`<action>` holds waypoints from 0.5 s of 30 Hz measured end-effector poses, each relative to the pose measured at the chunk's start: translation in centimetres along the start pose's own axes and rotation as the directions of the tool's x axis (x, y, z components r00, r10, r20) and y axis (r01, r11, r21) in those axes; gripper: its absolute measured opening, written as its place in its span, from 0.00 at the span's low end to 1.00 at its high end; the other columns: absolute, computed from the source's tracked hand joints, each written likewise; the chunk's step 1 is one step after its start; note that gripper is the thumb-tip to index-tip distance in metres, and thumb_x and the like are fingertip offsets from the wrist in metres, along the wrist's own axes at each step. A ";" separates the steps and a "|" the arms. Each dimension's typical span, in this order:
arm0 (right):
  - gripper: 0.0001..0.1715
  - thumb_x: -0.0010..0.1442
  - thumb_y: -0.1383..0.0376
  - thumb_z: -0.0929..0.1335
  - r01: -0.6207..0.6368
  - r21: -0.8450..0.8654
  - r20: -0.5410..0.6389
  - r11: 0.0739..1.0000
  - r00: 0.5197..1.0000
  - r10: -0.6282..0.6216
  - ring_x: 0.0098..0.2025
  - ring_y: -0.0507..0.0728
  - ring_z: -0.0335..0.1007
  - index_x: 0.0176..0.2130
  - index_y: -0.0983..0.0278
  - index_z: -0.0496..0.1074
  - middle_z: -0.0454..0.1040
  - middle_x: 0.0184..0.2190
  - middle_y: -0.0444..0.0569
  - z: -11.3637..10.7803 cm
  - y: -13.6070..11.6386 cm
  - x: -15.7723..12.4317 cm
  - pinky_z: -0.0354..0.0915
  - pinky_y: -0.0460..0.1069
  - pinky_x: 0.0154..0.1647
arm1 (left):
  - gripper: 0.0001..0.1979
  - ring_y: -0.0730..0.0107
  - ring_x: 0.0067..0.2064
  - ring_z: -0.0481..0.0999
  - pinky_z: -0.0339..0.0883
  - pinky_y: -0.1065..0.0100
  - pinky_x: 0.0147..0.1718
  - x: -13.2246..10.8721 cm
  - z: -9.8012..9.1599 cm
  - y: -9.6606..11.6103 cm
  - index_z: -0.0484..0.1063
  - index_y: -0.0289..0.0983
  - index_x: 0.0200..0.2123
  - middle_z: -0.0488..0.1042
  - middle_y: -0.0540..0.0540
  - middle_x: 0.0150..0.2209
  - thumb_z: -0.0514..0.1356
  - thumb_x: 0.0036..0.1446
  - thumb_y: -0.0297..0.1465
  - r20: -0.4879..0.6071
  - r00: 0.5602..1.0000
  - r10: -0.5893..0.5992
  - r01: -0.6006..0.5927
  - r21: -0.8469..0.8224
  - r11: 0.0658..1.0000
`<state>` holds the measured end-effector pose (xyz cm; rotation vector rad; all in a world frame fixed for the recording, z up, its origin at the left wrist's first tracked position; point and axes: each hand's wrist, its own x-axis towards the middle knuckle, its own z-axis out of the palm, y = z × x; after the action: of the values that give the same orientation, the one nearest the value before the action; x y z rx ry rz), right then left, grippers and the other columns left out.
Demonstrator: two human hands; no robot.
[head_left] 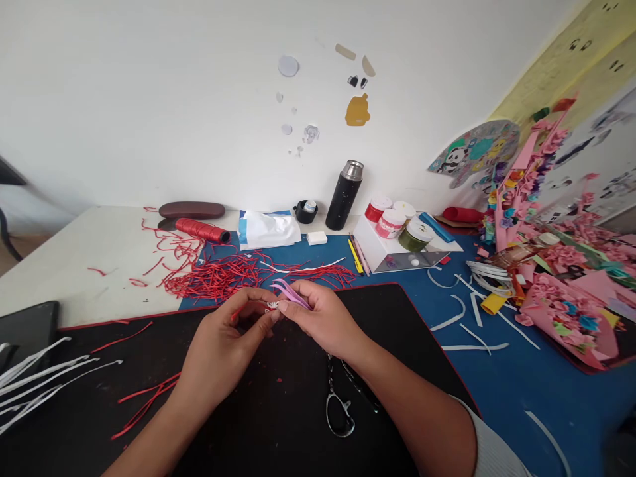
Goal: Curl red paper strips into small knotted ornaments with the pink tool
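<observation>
Above the black mat (298, 397), both hands meet in front of me. My left hand (221, 344) pinches a small red-and-white cord piece (273, 306) between thumb and fingers; its exact form is partly hidden. My right hand (325, 319) is closed around purple tweezers (292, 293) that point up and left, and its fingertips touch the cord piece. Below my right wrist lie scissors (340, 417), with part of them hidden under the forearm. Red cord strands (146, 404) lie beside my left forearm.
Behind the hands is a heap of cut red cords (213, 275) with a red cord spool (203, 230). A black flask (344, 195) and lidded jars (390, 223) stand by the wall. White strips (40, 384) lie left, pink paper flowers (561, 298) right.
</observation>
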<state>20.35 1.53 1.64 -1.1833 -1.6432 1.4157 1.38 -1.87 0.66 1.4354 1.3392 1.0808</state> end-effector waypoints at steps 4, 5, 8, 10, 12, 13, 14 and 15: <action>0.17 0.67 0.50 0.72 -0.003 0.020 0.005 1.000 1.000 0.002 0.27 0.52 0.54 0.36 0.60 0.71 0.61 0.26 0.38 0.0 0.1 -0.1 0.53 0.48 0.29 | 0.13 0.61 0.30 0.79 0.70 0.64 0.32 0.1 0.0 0.1 0.79 0.44 0.44 0.82 0.50 0.29 0.69 0.61 0.44 0.017 1.000 -0.006 0.006 -0.031 1.000; 0.18 0.67 0.50 0.72 -0.010 0.030 0.010 1.000 1.000 0.009 0.27 0.52 0.54 0.37 0.60 0.71 0.61 0.25 0.38 0.0 0.1 -0.1 0.53 0.48 0.29 | 0.13 0.61 0.30 0.79 0.70 0.64 0.32 0.2 0.0 0.2 0.79 0.44 0.44 0.82 0.50 0.29 0.69 0.61 0.44 0.020 1.000 -0.006 0.007 -0.034 0.999; 0.19 0.66 0.48 0.72 -0.034 0.061 0.022 0.998 0.999 0.033 0.25 0.52 0.54 0.38 0.60 0.72 0.60 0.23 0.37 0.0 0.2 -0.1 0.52 0.48 0.28 | 0.14 0.62 0.30 0.79 0.70 0.65 0.32 0.3 0.0 0.3 0.79 0.43 0.44 0.82 0.50 0.28 0.69 0.61 0.44 0.032 0.999 -0.015 0.016 -0.044 0.999; 0.20 0.67 0.47 0.72 -0.041 0.074 0.024 0.996 0.999 0.040 0.25 0.52 0.53 0.38 0.60 0.71 0.60 0.23 0.37 -0.1 0.2 -0.1 0.52 0.48 0.27 | 0.14 0.62 0.30 0.80 0.70 0.65 0.32 0.4 0.0 0.4 0.79 0.43 0.44 0.82 0.50 0.28 0.69 0.61 0.44 0.043 0.999 -0.019 0.021 -0.052 0.998; 0.21 0.67 0.46 0.71 -0.039 0.081 0.019 0.996 0.999 0.038 0.24 0.52 0.53 0.37 0.60 0.71 0.60 0.22 0.37 -0.2 0.3 -0.1 0.51 0.48 0.27 | 0.14 0.62 0.30 0.80 0.69 0.65 0.32 0.4 -0.1 0.5 0.79 0.43 0.44 0.82 0.50 0.27 0.70 0.60 0.44 0.056 0.998 -0.019 0.022 -0.062 0.998; 0.21 0.67 0.46 0.71 -0.037 0.081 0.017 0.996 0.999 0.035 0.24 0.52 0.53 0.37 0.60 0.71 0.60 0.22 0.37 -0.2 0.2 -0.1 0.51 0.48 0.27 | 0.14 0.61 0.30 0.80 0.69 0.65 0.32 0.4 -0.1 0.5 0.79 0.43 0.44 0.82 0.50 0.27 0.70 0.60 0.44 0.062 0.998 -0.018 0.022 -0.065 0.998; 0.22 0.67 0.45 0.72 -0.034 0.079 0.018 0.996 0.999 0.033 0.24 0.52 0.53 0.37 0.60 0.71 0.61 0.22 0.37 -0.3 0.2 -0.1 0.50 0.48 0.26 | 0.14 0.61 0.30 0.80 0.69 0.65 0.32 0.4 -0.1 0.5 0.78 0.43 0.44 0.82 0.50 0.27 0.70 0.60 0.43 0.065 0.998 -0.017 0.021 -0.068 0.997; 0.22 0.67 0.45 0.72 -0.033 0.076 0.019 0.997 0.999 0.032 0.24 0.51 0.53 0.37 0.60 0.71 0.60 0.22 0.37 -0.3 0.2 -0.1 0.50 0.48 0.26 | 0.14 0.61 0.30 0.80 0.69 0.64 0.32 0.5 -0.1 0.5 0.78 0.43 0.44 0.82 0.50 0.28 0.70 0.60 0.43 0.068 0.998 -0.017 0.022 -0.072 0.997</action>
<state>20.70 1.54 1.54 -1.1621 -1.5738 1.4996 1.38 -1.43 1.21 1.3910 1.2510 1.0489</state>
